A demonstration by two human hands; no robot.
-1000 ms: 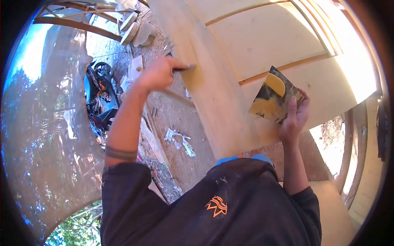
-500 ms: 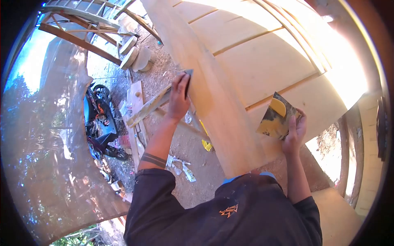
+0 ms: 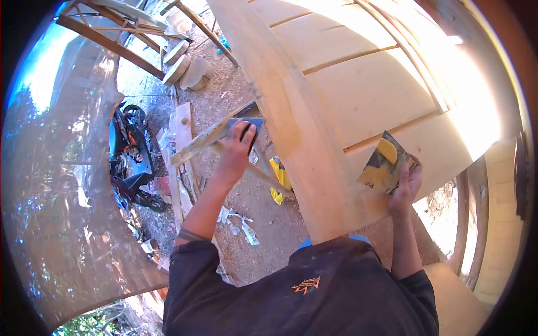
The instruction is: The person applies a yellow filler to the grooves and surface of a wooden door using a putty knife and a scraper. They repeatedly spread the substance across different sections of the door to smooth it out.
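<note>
A long pale wooden panel (image 3: pixel 297 129) with a smooth edge board and grooved sections stretches away in front of me. My left hand (image 3: pixel 242 147) grips a flat dark blue-grey scraper (image 3: pixel 256 121) just off the panel's left edge, above the wooden support. Over the right part of the panel, my right hand (image 3: pixel 407 182) holds a dark, stained square plate (image 3: pixel 376 175) by its right side. A lump of yellow paste (image 3: pixel 387 150) sits on that plate. Yellowish smears show on the edge board.
A wooden trestle leg (image 3: pixel 204 140) stands left of the panel. Yellow plastic (image 3: pixel 280 179) and wrappers (image 3: pixel 248 231) lie on the dirt floor. Farther left are a motorcycle (image 3: pixel 134 159), planks (image 3: pixel 184 131), round wooden blocks (image 3: pixel 196 73) and a hanging mesh sheet (image 3: pixel 61 224).
My left hand has moved down and off the panel's edge, turning the scraper so its flat face shows. My right hand and the plate appear slightly farther right. The view has shifted a little.
</note>
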